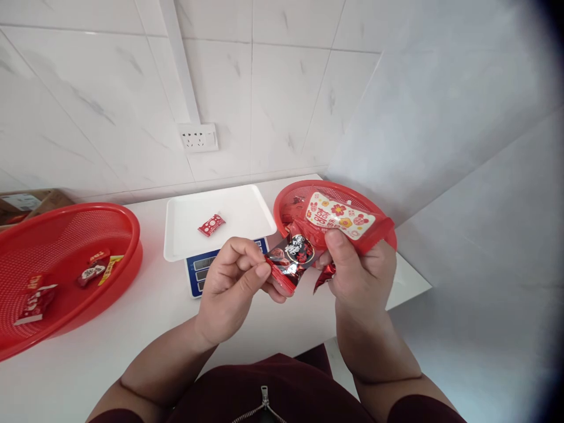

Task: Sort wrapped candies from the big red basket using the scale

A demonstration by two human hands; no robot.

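Observation:
My left hand (238, 282) pinches the lower left corner of a dark red and black snack packet (297, 252) between thumb and fingers. My right hand (363, 264) grips a red packet with a white flowered panel (339, 214), its thumb pressed on the front. Beneath that thumb, the right-hand fingers also reach behind the black packet, and a shiny red wrapper (325, 277) hangs below them. Both hands are raised in front of a red mesh basket (282, 200), which holds more red wrappers partly hidden by the packets.
A scale with a white tray (176, 226) and blue body (192, 282) stands behind my left hand; a small red packet (212, 225) lies on the tray. At left, a large red basket (132, 235) holds several packets. A cardboard box (53, 202), wall socket (198, 138) and walls lie beyond.

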